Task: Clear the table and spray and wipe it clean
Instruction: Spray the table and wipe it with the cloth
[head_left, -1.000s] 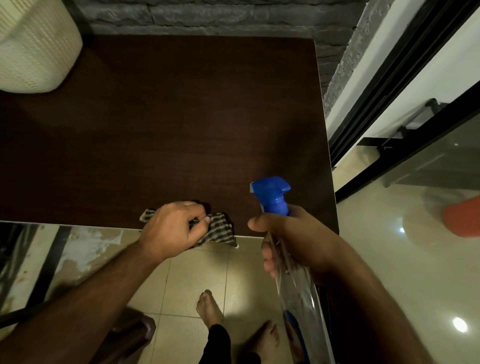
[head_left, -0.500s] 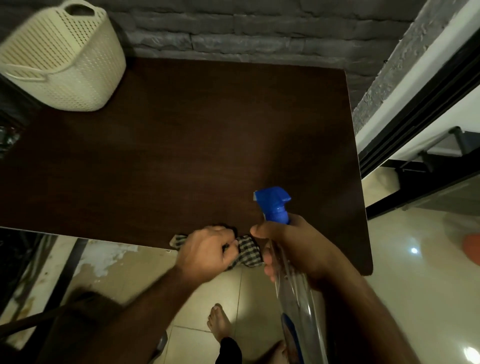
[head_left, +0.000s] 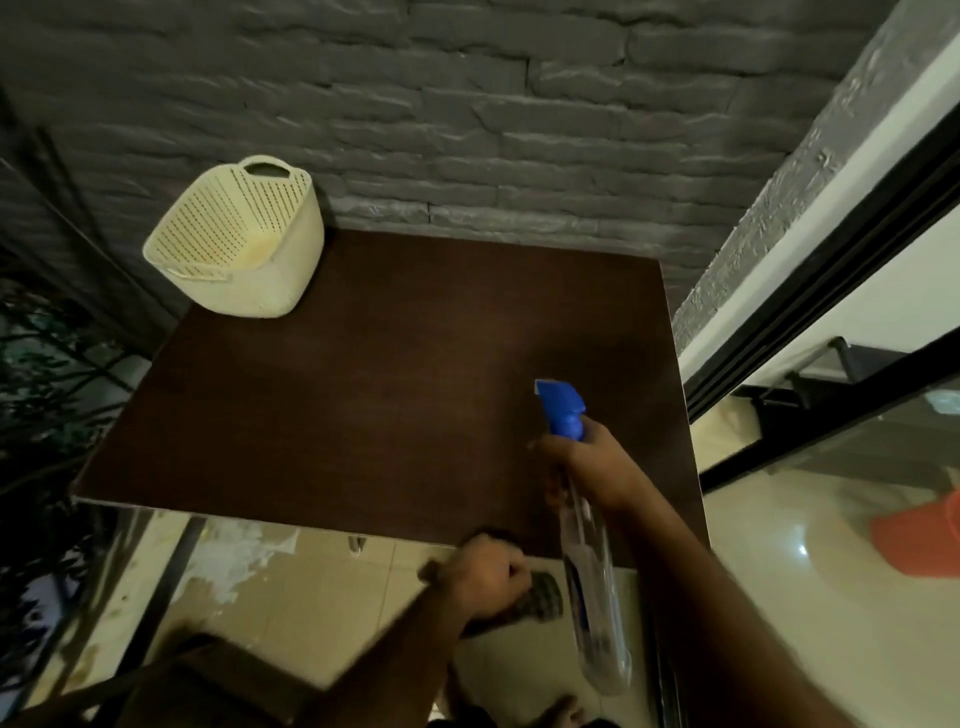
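The right hand (head_left: 597, 470) grips the spray bottle (head_left: 589, 561) by its neck, blue top aimed over the brown table (head_left: 363, 405), while the left hand (head_left: 485, 577) is curled tight round the checked cloth (head_left: 545, 597) just off the near edge. It looks like spraying time (only a basket (head_left: 239, 244) sits in the far corner), so next the trigger needs a squeeze, then the cloth must rub the top. No words can be read on the bottle.

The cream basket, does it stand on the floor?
No, the cream basket stands on the table's far left corner, by the brick wall.
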